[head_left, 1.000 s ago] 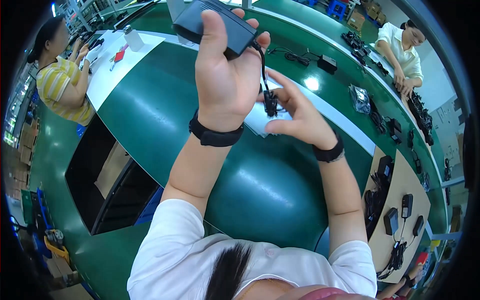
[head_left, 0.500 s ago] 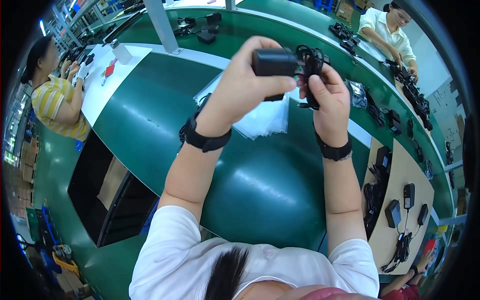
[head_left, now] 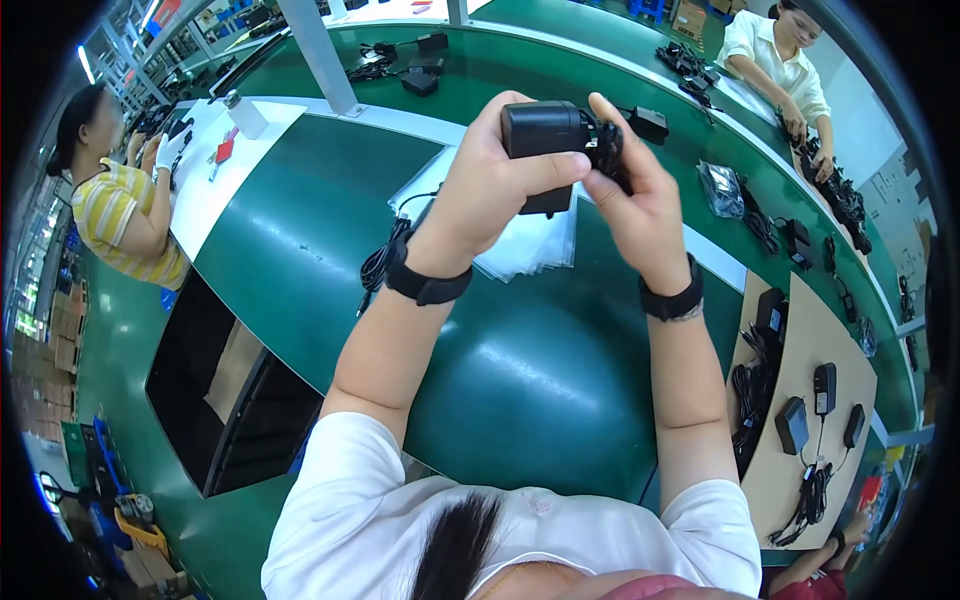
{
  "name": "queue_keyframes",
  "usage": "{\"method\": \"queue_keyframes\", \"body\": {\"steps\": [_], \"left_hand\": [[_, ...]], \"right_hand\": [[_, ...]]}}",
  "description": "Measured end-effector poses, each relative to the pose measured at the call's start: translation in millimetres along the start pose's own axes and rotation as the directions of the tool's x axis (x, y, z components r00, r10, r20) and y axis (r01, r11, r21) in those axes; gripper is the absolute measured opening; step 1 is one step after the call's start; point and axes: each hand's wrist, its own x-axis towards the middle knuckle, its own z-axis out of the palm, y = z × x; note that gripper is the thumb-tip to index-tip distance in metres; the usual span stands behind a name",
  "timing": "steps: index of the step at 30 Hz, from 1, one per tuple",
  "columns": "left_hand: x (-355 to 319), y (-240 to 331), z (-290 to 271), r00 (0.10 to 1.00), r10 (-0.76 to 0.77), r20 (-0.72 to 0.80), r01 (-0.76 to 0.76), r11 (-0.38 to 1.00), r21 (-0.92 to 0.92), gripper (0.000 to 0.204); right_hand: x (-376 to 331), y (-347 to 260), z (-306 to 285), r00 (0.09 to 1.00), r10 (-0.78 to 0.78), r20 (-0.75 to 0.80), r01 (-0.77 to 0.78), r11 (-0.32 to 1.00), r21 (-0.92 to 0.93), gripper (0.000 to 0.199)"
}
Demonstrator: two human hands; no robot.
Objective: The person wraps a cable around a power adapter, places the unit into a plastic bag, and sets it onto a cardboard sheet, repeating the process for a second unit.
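Note:
My left hand (head_left: pixel 478 190) is wrapped round a black power adapter (head_left: pixel 543 130), thumb across its near side. A further black block (head_left: pixel 547 202) shows beneath that thumb; whether it is part of the same adapter I cannot tell. At the adapter's right end, my right hand (head_left: pixel 648 205) closes its fingers round a bundled black cable (head_left: pixel 606 150), partly hidden by them. Both hands are raised above the green table (head_left: pixel 520 370). Under them lies a stack of clear plastic bags (head_left: pixel 535 245). Beside my left wrist rests another coiled black cable (head_left: pixel 376 266).
Cardboard (head_left: pixel 790 490) with adapters and cables lies at my right. A black bin (head_left: pixel 225 400) stands at the table's left edge. A metal post (head_left: pixel 320 55) rises ahead. People work at far left and far right; a bagged adapter (head_left: pixel 721 190) lies beyond my right hand.
My right hand has moved in closer to the left, and the cable bundle now sits against the adapter's end. Its fingers cover more of the bundle.

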Motion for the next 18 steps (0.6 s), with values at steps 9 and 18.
{"method": "queue_keyframes", "body": {"steps": [9,18], "left_hand": [[-1.0,-10.5,11.0,0.999,0.05,0.001,-0.05,0.996,0.07,0.036],[-2.1,-31.9,22.6,0.979,0.145,-0.144,-0.117,0.976,0.185,0.042]], "right_hand": [[1.3,2.8,-15.0,0.962,0.182,0.204,-0.195,0.98,0.047,0.041],[-3.5,8.9,-6.6,0.991,0.028,0.13,-0.007,0.987,-0.163,0.056]]}}
